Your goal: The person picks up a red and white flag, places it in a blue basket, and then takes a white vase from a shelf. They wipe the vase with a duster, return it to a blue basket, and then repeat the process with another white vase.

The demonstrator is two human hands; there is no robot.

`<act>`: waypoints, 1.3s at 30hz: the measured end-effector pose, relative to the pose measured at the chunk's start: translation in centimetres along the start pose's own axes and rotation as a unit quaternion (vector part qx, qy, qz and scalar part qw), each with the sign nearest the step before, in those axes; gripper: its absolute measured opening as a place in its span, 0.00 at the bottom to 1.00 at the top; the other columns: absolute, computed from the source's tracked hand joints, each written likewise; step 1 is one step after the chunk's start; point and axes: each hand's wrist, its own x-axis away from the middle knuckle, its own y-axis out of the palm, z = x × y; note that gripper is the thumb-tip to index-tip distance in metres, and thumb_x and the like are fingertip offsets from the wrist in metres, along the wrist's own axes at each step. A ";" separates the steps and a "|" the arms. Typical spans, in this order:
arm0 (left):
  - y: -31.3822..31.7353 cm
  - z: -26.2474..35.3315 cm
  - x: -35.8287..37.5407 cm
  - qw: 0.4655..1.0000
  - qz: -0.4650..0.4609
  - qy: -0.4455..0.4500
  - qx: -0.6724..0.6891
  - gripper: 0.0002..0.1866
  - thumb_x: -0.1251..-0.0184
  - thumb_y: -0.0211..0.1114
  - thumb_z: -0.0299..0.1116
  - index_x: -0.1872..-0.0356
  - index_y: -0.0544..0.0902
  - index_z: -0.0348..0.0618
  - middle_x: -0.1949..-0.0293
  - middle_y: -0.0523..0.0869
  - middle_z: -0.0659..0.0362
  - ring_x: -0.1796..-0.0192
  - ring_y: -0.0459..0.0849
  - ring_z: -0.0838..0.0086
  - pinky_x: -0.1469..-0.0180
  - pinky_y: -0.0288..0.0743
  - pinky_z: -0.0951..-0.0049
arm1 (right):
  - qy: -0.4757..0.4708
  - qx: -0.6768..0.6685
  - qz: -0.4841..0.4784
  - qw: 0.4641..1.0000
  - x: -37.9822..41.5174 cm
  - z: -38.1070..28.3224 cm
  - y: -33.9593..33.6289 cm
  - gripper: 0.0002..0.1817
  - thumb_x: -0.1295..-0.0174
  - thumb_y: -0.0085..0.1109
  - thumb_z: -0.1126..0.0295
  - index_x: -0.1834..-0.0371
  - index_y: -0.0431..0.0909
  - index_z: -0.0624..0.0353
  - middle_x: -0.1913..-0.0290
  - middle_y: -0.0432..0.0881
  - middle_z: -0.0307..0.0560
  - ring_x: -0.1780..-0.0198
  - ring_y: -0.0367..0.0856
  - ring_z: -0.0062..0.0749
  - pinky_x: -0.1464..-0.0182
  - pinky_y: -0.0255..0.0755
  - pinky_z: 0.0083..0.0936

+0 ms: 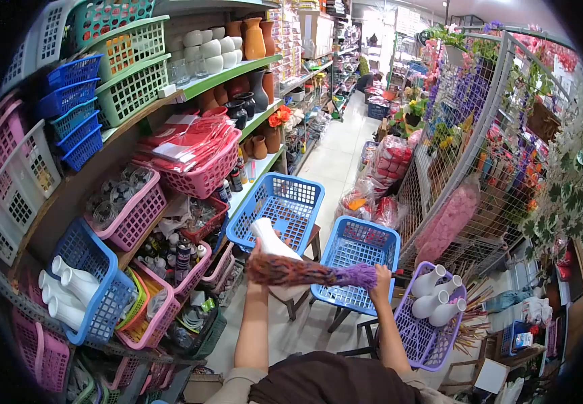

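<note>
My left hand (pixel 258 250) is closed around a white vase (pixel 269 237), tilted with its mouth toward the upper left. A fluffy brown and purple duster (pixel 308 272) crosses in front of the vase and hides part of it and of my fingers. My right hand (pixel 380 284) grips the duster at its purple end. Beyond the vase stands a blue plastic basket (pixel 237 231), with no vases visible in it. Another blue basket (pixel 394 250) is beside my right hand. Several white vases (pixel 441 306) lie in a purple basket (pixel 418 351) to the right.
On the left, shelves hold a blue basket (pixel 114 306) of white vases, pink baskets (pixel 130 229) and pots (pixel 254 38). A wire mesh rack (pixel 454 145) with artificial flowers stands at right. Between them a tiled aisle (pixel 338 138) runs back; a person (pixel 368 82) bends far off.
</note>
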 end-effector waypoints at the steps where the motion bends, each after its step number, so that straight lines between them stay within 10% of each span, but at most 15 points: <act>1: -0.4 -0.9 -0.6 0.998 -0.055 0.006 -0.014 0.27 0.32 0.47 0.53 0.41 0.69 0.46 0.44 0.75 0.56 0.44 0.74 0.63 0.45 0.70 0.55 | 0.002 0.001 0.000 1.000 -0.2 -0.2 0.4 0.13 0.46 0.50 0.58 0.74 0.76 0.57 0.71 0.71 0.46 0.63 0.68 0.44 0.62 0.57 0.36; 5: 2.3 -3.6 0.2 0.989 -0.045 -0.138 -0.031 0.23 0.37 0.54 0.53 0.54 0.77 0.43 0.58 0.82 0.55 0.59 0.82 0.68 0.55 0.77 0.67 | 0.067 0.010 0.012 0.998 -1.3 -2.4 2.1 0.10 0.46 0.51 0.63 0.72 0.77 0.57 0.69 0.73 0.47 0.62 0.69 0.45 0.60 0.59 0.39; 7: 6.1 -4.9 1.2 0.975 0.134 -0.094 -0.152 0.25 0.38 0.55 0.53 0.53 0.76 0.41 0.57 0.81 0.53 0.57 0.81 0.66 0.53 0.76 0.67 | 0.120 0.008 -0.004 0.993 -1.4 -2.7 2.9 0.09 0.46 0.51 0.64 0.69 0.77 0.58 0.67 0.74 0.47 0.61 0.70 0.46 0.60 0.59 0.39; 11: 5.1 -3.6 1.2 0.980 0.089 -0.091 -0.150 0.28 0.38 0.54 0.56 0.49 0.74 0.40 0.54 0.80 0.51 0.55 0.80 0.65 0.52 0.76 0.67 | 0.095 -0.070 0.031 0.992 -0.4 -1.7 3.0 0.10 0.46 0.51 0.64 0.70 0.76 0.59 0.67 0.74 0.47 0.59 0.70 0.45 0.59 0.59 0.39; 13: 7.9 -2.0 2.5 0.983 0.017 0.109 -0.149 0.28 0.37 0.52 0.54 0.47 0.72 0.40 0.53 0.79 0.52 0.55 0.80 0.65 0.52 0.76 0.66 | 0.077 -0.075 0.038 0.993 0.1 -1.0 2.1 0.12 0.47 0.52 0.61 0.74 0.76 0.59 0.69 0.73 0.47 0.61 0.69 0.45 0.60 0.58 0.37; 15: -3.9 -1.5 -2.1 0.994 0.008 -0.013 0.109 0.25 0.34 0.49 0.51 0.46 0.72 0.40 0.52 0.79 0.52 0.54 0.80 0.65 0.51 0.76 0.64 | 0.037 -0.065 0.019 0.997 0.5 0.3 1.3 0.13 0.48 0.53 0.59 0.76 0.75 0.59 0.70 0.71 0.47 0.63 0.68 0.44 0.61 0.58 0.36; 22: 9.2 -1.6 3.6 0.999 -0.014 0.010 -0.039 0.22 0.33 0.49 0.47 0.48 0.73 0.39 0.54 0.80 0.53 0.55 0.81 0.66 0.50 0.76 0.63 | 0.032 -0.021 0.015 0.999 -1.5 -1.3 1.8 0.13 0.46 0.52 0.59 0.72 0.77 0.57 0.69 0.72 0.47 0.64 0.68 0.44 0.62 0.58 0.37; 23: 1.8 -2.6 0.5 0.995 0.003 -0.061 -0.075 0.21 0.33 0.49 0.46 0.52 0.76 0.39 0.58 0.82 0.53 0.57 0.82 0.66 0.51 0.76 0.64 | 0.067 -0.019 0.011 0.998 -1.7 -1.8 2.3 0.13 0.45 0.52 0.59 0.70 0.78 0.56 0.68 0.73 0.46 0.63 0.69 0.44 0.61 0.58 0.37; 31: 5.4 -4.2 0.0 0.977 0.095 -0.142 -0.131 0.24 0.36 0.51 0.51 0.53 0.76 0.39 0.59 0.83 0.54 0.59 0.83 0.65 0.53 0.77 0.63 | 0.094 -0.010 0.035 0.995 -1.4 -2.8 1.8 0.10 0.45 0.50 0.64 0.71 0.78 0.57 0.68 0.74 0.46 0.61 0.70 0.44 0.60 0.58 0.38; 36: 8.1 -2.7 1.8 0.995 -0.048 -0.029 -0.080 0.31 0.33 0.42 0.58 0.42 0.70 0.43 0.50 0.78 0.53 0.49 0.78 0.60 0.45 0.73 0.58 | 0.076 -0.039 0.027 0.996 1.0 -0.2 0.9 0.11 0.46 0.52 0.62 0.73 0.77 0.58 0.70 0.73 0.46 0.62 0.69 0.44 0.61 0.58 0.37; 39: 4.2 -2.4 0.0 0.998 0.018 -0.039 0.039 0.32 0.35 0.47 0.57 0.37 0.64 0.47 0.45 0.74 0.48 0.49 0.78 0.58 0.46 0.72 0.50 | 0.073 -0.031 0.019 0.997 3.3 2.0 1.4 0.12 0.47 0.55 0.59 0.72 0.78 0.57 0.70 0.73 0.47 0.63 0.68 0.45 0.61 0.59 0.36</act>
